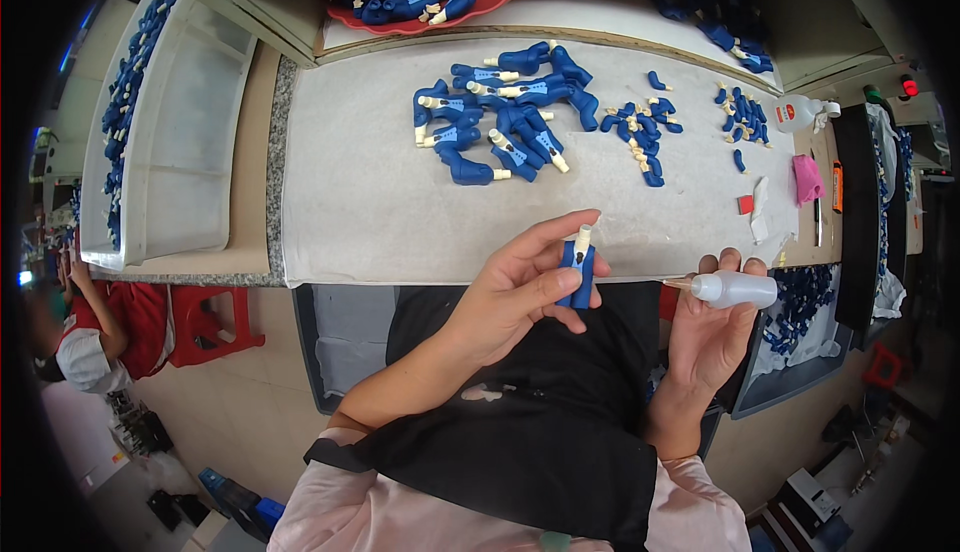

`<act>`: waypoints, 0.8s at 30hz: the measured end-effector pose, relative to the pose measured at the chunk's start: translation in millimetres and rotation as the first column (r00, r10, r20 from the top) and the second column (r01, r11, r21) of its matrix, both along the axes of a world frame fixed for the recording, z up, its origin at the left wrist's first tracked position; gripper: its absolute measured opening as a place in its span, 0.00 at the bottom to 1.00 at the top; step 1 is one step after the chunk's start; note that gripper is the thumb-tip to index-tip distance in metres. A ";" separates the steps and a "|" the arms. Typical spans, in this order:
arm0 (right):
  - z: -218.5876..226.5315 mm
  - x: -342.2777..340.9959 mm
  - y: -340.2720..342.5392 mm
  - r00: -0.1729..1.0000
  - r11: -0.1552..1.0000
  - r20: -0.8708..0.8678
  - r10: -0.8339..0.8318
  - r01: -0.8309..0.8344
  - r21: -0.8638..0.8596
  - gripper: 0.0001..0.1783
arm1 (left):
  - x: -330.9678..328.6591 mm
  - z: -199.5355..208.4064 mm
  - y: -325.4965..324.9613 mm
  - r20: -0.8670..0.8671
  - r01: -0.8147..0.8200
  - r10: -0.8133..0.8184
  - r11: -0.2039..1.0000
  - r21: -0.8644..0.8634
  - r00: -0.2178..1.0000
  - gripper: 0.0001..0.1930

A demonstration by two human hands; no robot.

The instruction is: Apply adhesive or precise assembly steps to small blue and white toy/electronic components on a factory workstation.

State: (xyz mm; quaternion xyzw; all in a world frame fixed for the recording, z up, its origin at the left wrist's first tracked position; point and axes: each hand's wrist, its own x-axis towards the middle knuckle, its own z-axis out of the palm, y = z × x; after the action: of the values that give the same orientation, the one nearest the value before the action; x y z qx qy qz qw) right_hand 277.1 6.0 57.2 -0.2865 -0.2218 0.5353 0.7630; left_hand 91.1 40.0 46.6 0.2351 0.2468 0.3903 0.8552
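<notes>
My left hand (505, 300) is closed round a small blue moulded plastic part (578, 257) with a lighter blue front and a cream peg pointing up. It is over my lap, just off the table's near edge. In my right hand (700, 340) a translucent squeeze bottle (742, 290) lies tilted on its side, its thin tip pointing left toward the blue part but apart from it. On the white-covered table (370, 222) ahead lies a heap of similar blue parts with cream pegs (515, 142). Smaller bent blue pieces (640, 132) form a cluster to its right.
More small blue pieces (745, 117) lie near a white bottle (797, 112) and a pink cloth (807, 180). A red basin (500, 4) of blue parts stands at the back. A white bin (180, 182) is on the left; a grey crate (800, 377) sits low right. Another person (95, 337) is far left.
</notes>
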 end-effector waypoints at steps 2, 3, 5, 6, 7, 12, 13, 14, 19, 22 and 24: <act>-0.9 -1.0 -0.1 1.000 1.000 0.004 -0.001 0.001 0.000 0.20 | 2.9 -2.2 -1.8 -0.026 -0.029 0.029 1.000 -0.009 0.999 0.23; -1.3 -0.7 -0.6 1.000 1.000 0.015 -0.004 0.005 -0.009 0.20 | 4.5 -3.2 -2.6 -0.047 -0.058 0.057 0.998 -0.017 0.997 0.23; -2.1 -0.3 -0.9 1.000 1.000 0.027 -0.012 0.012 -0.018 0.20 | 5.6 2.3 0.3 -0.014 -0.076 0.075 0.996 -0.055 0.997 0.22; -2.2 -0.6 -0.6 0.999 0.999 0.035 -0.013 0.014 -0.034 0.20 | 6.3 4.6 0.8 0.018 -0.095 0.098 0.991 -0.093 0.995 0.22; -2.3 -0.9 -0.4 0.999 0.999 0.043 -0.014 0.016 -0.050 0.20 | 5.5 3.0 0.4 0.019 -0.092 0.094 0.991 -0.094 0.995 0.22; -3.2 -2.6 -0.3 0.999 0.998 0.039 -0.002 0.005 -0.063 0.21 | 2.5 2.9 1.5 0.092 -0.026 0.042 0.984 -0.175 0.995 0.22; -3.3 -2.5 -0.2 0.999 0.998 0.045 -0.005 0.008 -0.063 0.21 | 2.6 2.4 0.9 0.089 -0.026 0.042 0.985 -0.172 0.995 0.22; -3.4 -1.8 -0.6 0.999 0.998 0.043 -0.004 0.007 -0.061 0.21 | 3.3 0.9 -0.7 0.044 -0.054 0.062 0.984 -0.167 0.997 0.22; -3.4 -0.6 -0.6 0.999 0.998 0.049 -0.001 0.004 -0.065 0.21 | -1.0 -9.2 1.8 0.095 -0.016 0.025 0.996 -0.093 0.995 0.23; -4.0 0.5 -0.9 0.999 0.999 0.044 0.023 -0.021 -0.041 0.20 | 0.4 -9.9 -0.1 0.170 -0.030 0.045 0.995 -0.090 0.984 0.25; -2.1 -0.7 -0.1 0.999 0.999 0.047 0.024 -0.022 -0.048 0.20 | -1.3 -5.6 -0.6 0.113 -0.016 0.024 0.997 -0.072 0.993 0.28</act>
State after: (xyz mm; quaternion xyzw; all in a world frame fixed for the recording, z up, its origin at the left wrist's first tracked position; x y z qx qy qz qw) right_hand 276.3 5.9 55.1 -0.3147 -0.2306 0.5423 0.7441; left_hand 89.8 39.3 41.0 0.1795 0.2140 0.4027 0.8717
